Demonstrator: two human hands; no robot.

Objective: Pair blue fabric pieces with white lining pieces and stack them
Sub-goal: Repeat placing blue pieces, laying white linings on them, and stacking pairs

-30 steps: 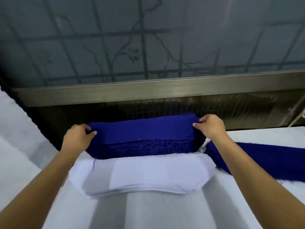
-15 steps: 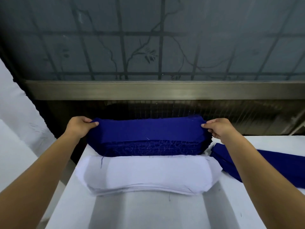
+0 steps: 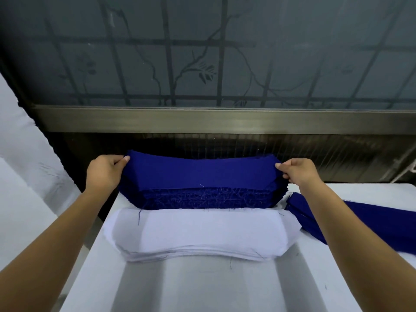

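From the head camera, a thick stack of blue fabric pieces (image 3: 202, 190) sits at the far edge of a smooth white table (image 3: 202, 287), its near edge rough with frayed threads and its ends cut at a slant. Touching its front lies a flatter stack of white lining pieces (image 3: 200, 235), the same long shape with angled ends, thin and smooth, with a few stray dark threads on it. More blue fabric (image 3: 351, 219) lies spread to the right, just beside both stacks. Behind runs a brushed metal sill (image 3: 225, 120) under frosted glass (image 3: 202, 52) patterned with bars and branches.

The left hand (image 3: 104, 172) is closed in a pinch on the left end of the top blue piece, thumb over the edge. The right hand (image 3: 297, 171) pinches the right end the same way. The top piece stretches between them, raised slightly at both ends and sagging in the middle.

Compared with half a second ago, both ends of the piece are lifted a little higher off the stack, and the hands sit slightly further apart.
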